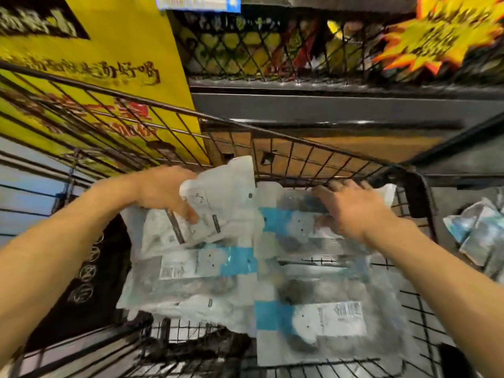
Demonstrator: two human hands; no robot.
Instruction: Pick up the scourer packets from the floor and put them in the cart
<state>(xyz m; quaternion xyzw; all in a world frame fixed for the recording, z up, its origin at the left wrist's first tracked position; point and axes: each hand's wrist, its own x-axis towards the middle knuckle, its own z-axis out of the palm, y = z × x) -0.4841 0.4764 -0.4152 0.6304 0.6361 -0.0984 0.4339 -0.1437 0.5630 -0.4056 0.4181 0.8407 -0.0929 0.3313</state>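
Several clear-and-blue scourer packets [308, 317] lie piled inside the black wire cart [300, 148]. My left hand [166, 192] grips a white packet [221, 197] over the cart's far left part, just above the pile. My right hand [351, 205] reaches over the far right of the pile with fingers spread flat on a packet [294, 222] near the cart's rim. More packets [477, 236] lie outside the cart at the right, on the floor. The picture is blurred by motion.
A yellow poster [114, 64] stands behind the cart at the left. A dark shelf unit with a mesh basket of goods [272, 50] runs across the top, with a yellow starburst sign [441, 34] at the right. A black bag [90, 274] hangs beside the cart's left wall.
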